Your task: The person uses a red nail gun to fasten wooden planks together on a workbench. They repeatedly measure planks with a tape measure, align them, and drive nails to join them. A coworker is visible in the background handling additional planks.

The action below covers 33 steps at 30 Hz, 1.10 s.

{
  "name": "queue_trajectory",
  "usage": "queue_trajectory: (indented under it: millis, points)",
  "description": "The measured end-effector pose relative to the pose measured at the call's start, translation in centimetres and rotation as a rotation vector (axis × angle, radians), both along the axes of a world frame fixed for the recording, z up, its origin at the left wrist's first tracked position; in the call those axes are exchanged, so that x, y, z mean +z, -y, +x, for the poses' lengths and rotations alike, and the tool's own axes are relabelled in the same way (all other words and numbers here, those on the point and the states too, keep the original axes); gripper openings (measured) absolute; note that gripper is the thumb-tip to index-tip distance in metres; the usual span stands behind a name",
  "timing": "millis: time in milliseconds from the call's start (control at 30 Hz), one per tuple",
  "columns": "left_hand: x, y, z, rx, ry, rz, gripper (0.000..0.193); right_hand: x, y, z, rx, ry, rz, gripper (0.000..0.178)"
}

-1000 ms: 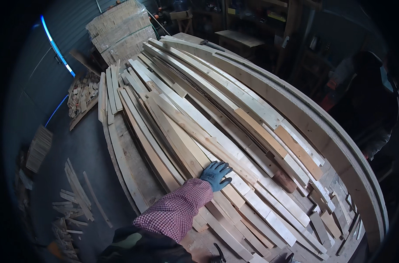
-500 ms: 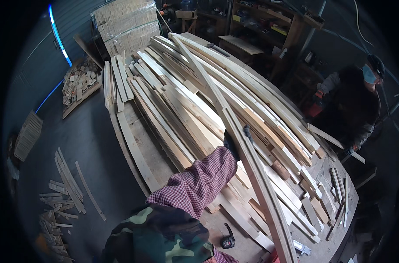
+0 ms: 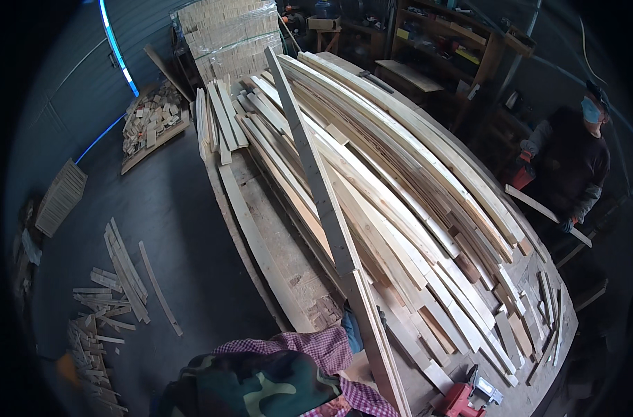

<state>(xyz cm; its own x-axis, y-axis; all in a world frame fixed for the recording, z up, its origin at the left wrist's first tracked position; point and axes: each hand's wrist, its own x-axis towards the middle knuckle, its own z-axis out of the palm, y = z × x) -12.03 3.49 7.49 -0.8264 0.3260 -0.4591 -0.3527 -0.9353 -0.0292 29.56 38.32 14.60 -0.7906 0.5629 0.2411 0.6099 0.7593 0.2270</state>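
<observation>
My left hand [image 3: 352, 329], in a dark blue-grey glove, grips a long narrow wooden board [image 3: 328, 221] near its lower end. The board stands tilted above the worktable, its far tip beside the wrapped stack at the back. Dark fingertips show on the board's right side; the rest of the hand is partly hidden by the board and the checked cuff. Under and beside the board lie many long pale strips [image 3: 393, 201] of wood. My right hand is not in view.
A red and silver power tool [image 3: 462, 399] lies at the worktable's [image 3: 271, 201] near edge. Scrap wood [image 3: 97, 333] litters the floor at left, with a heaped pallet [image 3: 153, 125] beyond. At right, a masked person [image 3: 570, 160] holds a wood strip and a red tool.
My left hand has drawn nearer and lower with the board, which has swung leftward across the pile. The red tool now shows more fully, and the small black tape measure is no longer visible.
</observation>
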Motion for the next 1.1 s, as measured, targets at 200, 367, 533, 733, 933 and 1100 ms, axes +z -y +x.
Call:
queue_trajectory:
  millis: [200, 367, 533, 733, 933, 1100]
  points:
    - [-0.2, 1.4, 2.1, 0.093, 0.143, -0.068, 0.068, -0.7, -4.6, -1.5, 0.082, 0.164, -0.264, 0.059]
    - [-0.4, 2.0, 3.4, 0.158, 0.225, -0.119, 0.068, -0.7, -9.5, -2.4, 0.166, 0.28, -0.459, 0.061]
    - [-0.6, 2.1, 4.2, 0.163, 0.297, -0.172, 0.069, -0.7, -13.4, -1.1, 0.219, 0.374, -0.599, 0.063]
    - [-0.7, 2.3, 3.4, 0.128, 0.389, -0.274, 0.071, 2.0, -9.9, -5.5, -0.186, 0.766, -0.715, 0.098]
    - [-7.6, 3.9, 2.1, -0.095, 0.296, -0.52, 0.071, -2.3, -11.0, -8.8, -0.058, 0.603, -0.456, 0.082]
    - [-7.9, 3.9, 1.6, -0.35, 0.362, -0.674, 0.075, -3.7, -4.0, -10.9, -0.015, 0.339, -0.335, 0.07]
